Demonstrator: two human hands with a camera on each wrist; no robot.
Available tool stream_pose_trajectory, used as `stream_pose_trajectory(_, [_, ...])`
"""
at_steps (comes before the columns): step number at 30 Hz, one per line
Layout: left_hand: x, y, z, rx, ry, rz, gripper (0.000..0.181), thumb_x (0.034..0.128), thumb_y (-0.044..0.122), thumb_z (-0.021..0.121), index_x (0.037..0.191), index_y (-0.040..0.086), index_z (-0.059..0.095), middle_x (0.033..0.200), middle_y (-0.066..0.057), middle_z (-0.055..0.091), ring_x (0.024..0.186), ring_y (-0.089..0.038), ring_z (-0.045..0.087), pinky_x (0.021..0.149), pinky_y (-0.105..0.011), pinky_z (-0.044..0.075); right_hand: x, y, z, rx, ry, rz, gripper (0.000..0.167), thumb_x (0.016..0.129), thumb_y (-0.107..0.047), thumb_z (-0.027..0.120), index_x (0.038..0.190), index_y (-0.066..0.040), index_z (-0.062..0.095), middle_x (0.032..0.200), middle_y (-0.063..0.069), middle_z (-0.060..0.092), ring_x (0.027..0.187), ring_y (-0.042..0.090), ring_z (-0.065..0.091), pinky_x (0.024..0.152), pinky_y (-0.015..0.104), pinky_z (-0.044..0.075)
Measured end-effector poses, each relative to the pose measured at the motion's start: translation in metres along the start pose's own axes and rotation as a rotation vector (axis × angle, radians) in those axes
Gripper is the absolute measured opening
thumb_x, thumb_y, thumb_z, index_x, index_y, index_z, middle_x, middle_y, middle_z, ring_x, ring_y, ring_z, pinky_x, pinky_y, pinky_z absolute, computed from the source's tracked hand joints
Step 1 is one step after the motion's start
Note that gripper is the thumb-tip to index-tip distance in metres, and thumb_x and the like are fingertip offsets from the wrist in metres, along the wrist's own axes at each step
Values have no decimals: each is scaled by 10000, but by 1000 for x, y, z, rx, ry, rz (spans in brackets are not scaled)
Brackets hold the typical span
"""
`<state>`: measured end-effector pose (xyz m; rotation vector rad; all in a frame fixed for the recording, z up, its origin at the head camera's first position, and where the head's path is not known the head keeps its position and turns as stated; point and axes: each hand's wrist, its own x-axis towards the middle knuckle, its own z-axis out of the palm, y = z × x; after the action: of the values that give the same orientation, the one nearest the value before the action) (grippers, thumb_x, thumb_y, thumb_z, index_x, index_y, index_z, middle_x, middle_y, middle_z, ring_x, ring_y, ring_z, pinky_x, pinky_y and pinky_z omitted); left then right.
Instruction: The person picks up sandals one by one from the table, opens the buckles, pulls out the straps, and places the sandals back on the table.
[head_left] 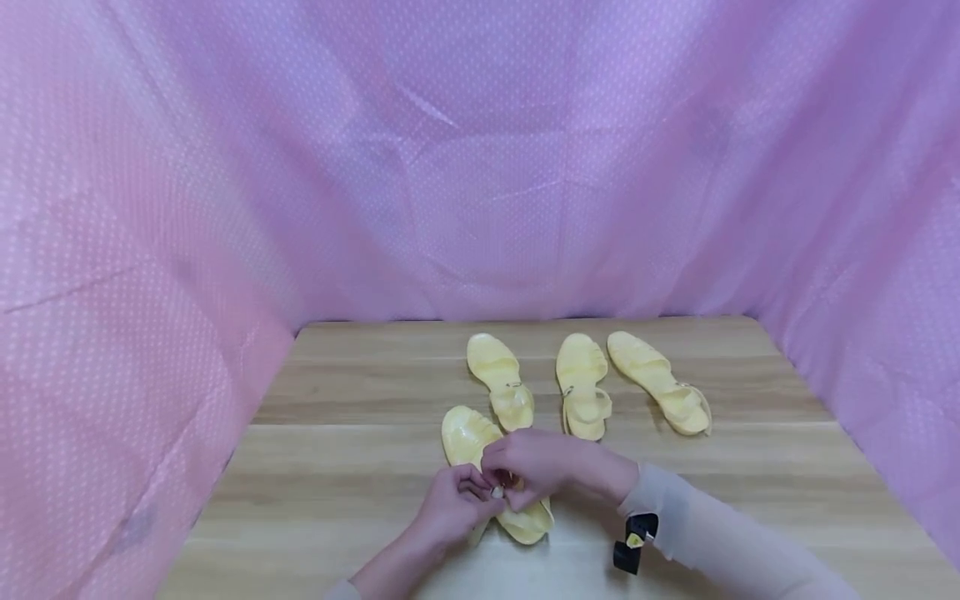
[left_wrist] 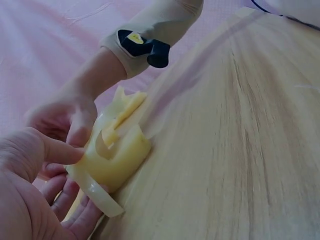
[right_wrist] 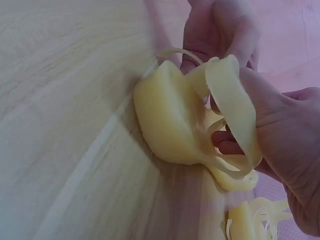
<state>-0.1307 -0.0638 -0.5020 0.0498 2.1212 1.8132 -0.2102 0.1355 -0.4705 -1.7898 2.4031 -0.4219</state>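
A pale yellow sandal [head_left: 467, 433] lies on the wooden table near its front, toe pointing away. My left hand [head_left: 450, 504] pinches its ankle strap between thumb and fingers; in the left wrist view the loose strap end [left_wrist: 97, 192] hangs beside the heel. From the other side my right hand [head_left: 536, 462] grips the same strap close to the left fingertips. In the right wrist view the strap [right_wrist: 230, 95] loops up above the heel [right_wrist: 165, 120], with right fingers showing through the loop. The fastening itself is mostly hidden by both hands.
Three more yellow sandals lie farther back on the wooden table [head_left: 337, 467]: one sandal [head_left: 491, 358] just behind the hands, another [head_left: 581, 358] to its right, and a third [head_left: 637, 358] slanting at far right. Pink dotted sheeting [head_left: 480, 208] hangs around the table.
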Motion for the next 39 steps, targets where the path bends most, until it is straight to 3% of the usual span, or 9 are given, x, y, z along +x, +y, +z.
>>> stream_pose_trajectory(2, [2, -1, -1, -9, 2, -3, 241, 791, -2, 864, 920, -7, 661, 812, -10, 700, 702, -101, 629, 588, -170, 510, -2, 2, -2, 8, 4, -14, 220, 803, -130, 772, 955, -196, 628, 877, -123, 620, 786, -81, 508, 695, -6, 377])
stream_pose_trajectory(8, [4, -5, -4, 8, -8, 2, 255, 795, -6, 872, 985, -29, 705, 837, -43, 777, 762, -127, 722, 662, -214, 592, -10, 10, -4, 316, -15, -31, 143, 963, -71, 751, 1099, -117, 746, 1064, -5, 757, 933, -34, 672, 825, 82, 568])
stream_pose_trajectory(11, [3, -6, -4, 6, -12, 12, 264, 794, -15, 870, 995, -32, 700, 841, -47, 775, 771, -133, 729, 675, -220, 603, -10, 12, -2, 382, -15, 0, 129, 970, -99, 774, 1097, -118, 773, 1075, 14, 773, 929, -48, 685, 812, 113, 593])
stream_pose_trajectory(14, [2, -6, -3, -13, -13, 9, 263, 788, -32, 863, 982, -31, 685, 826, -38, 760, 754, -128, 716, 672, -204, 596, -8, 10, -2, 387, -31, 45, 147, 929, -40, 770, 1054, -117, 757, 1039, -4, 757, 926, -46, 690, 808, 111, 591])
stream_pose_trajectory(17, [2, -6, -2, -31, -14, 2, 260, 785, -43, 854, 970, -27, 672, 813, -25, 745, 732, -118, 695, 648, -186, 572, -6, 6, -3, 317, -54, 70, 203, 853, -5, 748, 1010, -127, 706, 999, -42, 714, 920, -62, 666, 811, 71, 559])
stream_pose_trajectory(22, [3, -7, -1, -33, -12, -7, 255, 785, -38, 852, 966, -20, 673, 809, -11, 739, 718, -111, 679, 633, -189, 559, -7, 2, -5, 208, -54, 28, 199, 866, -30, 726, 1022, -144, 677, 984, -67, 692, 931, -66, 633, 828, 26, 505])
stream_pose_trajectory(27, [4, -8, -2, -27, -8, 0, 251, 795, -19, 862, 977, -29, 689, 824, -17, 757, 750, -117, 717, 675, -200, 591, -10, 8, -6, 320, -37, -39, 202, 962, -50, 744, 1156, -103, 767, 1074, 1, 762, 976, -1, 699, 852, 79, 563])
stream_pose_trajectory(30, [3, -9, -1, -37, -13, -5, 260, 801, -17, 864, 993, -30, 689, 831, -15, 764, 761, -119, 723, 682, -203, 596, -11, 13, -3, 353, -8, -51, 154, 984, -118, 765, 1132, -119, 806, 1073, 7, 778, 970, -19, 693, 832, 100, 582])
stream_pose_trajectory(39, [3, -6, -2, -49, -33, -17, 263, 810, -24, 853, 990, -21, 662, 839, -15, 756, 758, -124, 700, 654, -208, 574, -14, 13, -2, 404, -4, -5, 92, 1021, -103, 709, 1106, -102, 745, 1071, 2, 778, 967, -80, 684, 848, 101, 579])
